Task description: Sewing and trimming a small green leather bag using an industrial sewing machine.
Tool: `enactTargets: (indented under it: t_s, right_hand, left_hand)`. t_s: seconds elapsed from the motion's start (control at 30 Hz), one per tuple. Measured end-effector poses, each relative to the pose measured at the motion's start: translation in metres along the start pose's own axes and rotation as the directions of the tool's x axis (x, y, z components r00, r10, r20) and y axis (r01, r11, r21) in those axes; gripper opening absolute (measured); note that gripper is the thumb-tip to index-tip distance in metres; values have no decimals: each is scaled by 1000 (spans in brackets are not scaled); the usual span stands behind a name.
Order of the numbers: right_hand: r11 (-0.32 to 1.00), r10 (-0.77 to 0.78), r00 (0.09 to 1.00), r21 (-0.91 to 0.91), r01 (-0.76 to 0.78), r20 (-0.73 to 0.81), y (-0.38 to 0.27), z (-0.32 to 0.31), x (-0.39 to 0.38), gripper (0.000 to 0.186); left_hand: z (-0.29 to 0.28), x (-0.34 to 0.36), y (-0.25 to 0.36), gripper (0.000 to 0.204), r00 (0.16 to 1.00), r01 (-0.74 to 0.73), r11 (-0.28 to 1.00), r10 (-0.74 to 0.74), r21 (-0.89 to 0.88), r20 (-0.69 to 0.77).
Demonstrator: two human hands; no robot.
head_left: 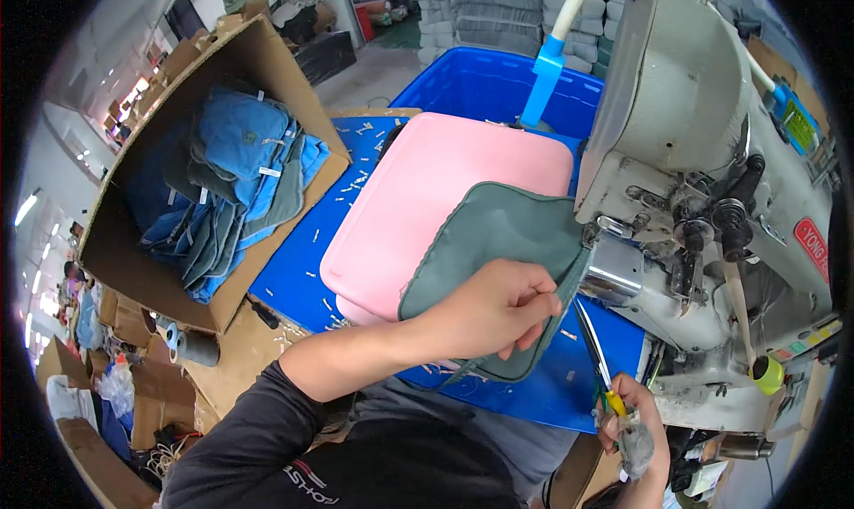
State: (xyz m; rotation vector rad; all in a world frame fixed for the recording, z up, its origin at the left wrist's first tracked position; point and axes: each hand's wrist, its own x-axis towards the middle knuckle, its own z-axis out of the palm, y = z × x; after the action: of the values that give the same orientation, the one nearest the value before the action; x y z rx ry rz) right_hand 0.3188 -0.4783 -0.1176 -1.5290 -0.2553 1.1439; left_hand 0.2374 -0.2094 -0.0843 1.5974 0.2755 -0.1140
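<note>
My left hand pinches the edge of a grey-green fabric pouch, holding it against the cylinder arm of a grey industrial sewing machine. The pouch partly covers a pink pad lying on the blue table top. Low at the right, my right hand grips thread snips with a yellow-green handle, their thin blades pointing up toward the pouch's lower edge. The needle area sits just right of the pouch.
An open cardboard box at the left holds a stack of blue and grey fabric pieces. A blue plastic bin stands behind the table. Thread cones lie near the box. White thread scraps litter the table.
</note>
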Motion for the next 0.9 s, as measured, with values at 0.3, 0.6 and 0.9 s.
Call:
enactTargets:
  t_s: [0.3,0.6,0.9]
  right_hand:
    - [991,-62,996,-115,70,68,-14,0,19,48]
    - [939,-172,980,-285,194,101,-24,0,30,43]
    - [785,-320,947,-549,286,34,-2,16,33,35]
  left_hand:
    - [-3,-3,-2,16,999,26,1000,-26,-7,45]
    - [-3,-2,-8,16,996,-30,998,35,-56,79]
    - [-11,-4,-4,16,994,1,999,5,-47,113]
